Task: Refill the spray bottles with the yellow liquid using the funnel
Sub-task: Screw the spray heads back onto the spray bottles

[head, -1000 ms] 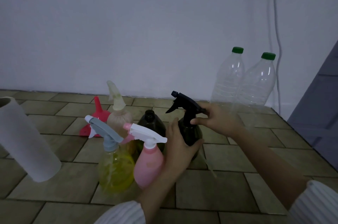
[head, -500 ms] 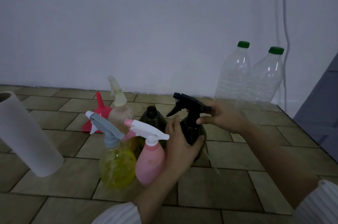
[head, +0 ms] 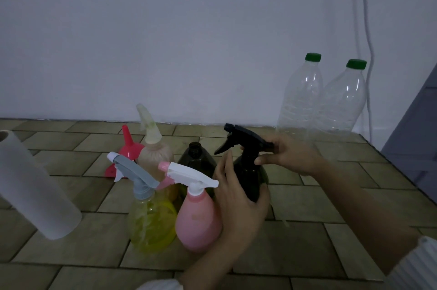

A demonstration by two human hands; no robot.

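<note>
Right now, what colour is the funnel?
Red-pink; the funnel sits upside down behind the spray bottles, clearest in the head view.

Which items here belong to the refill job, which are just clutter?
Job:
black sprayer, left hand round its body, right hand on its trigger head
open dark bottle
yellow sprayer
pink sprayer
beige sprayer
red funnel

Clutter:
paper roll
two clear bottles, capped green
</note>
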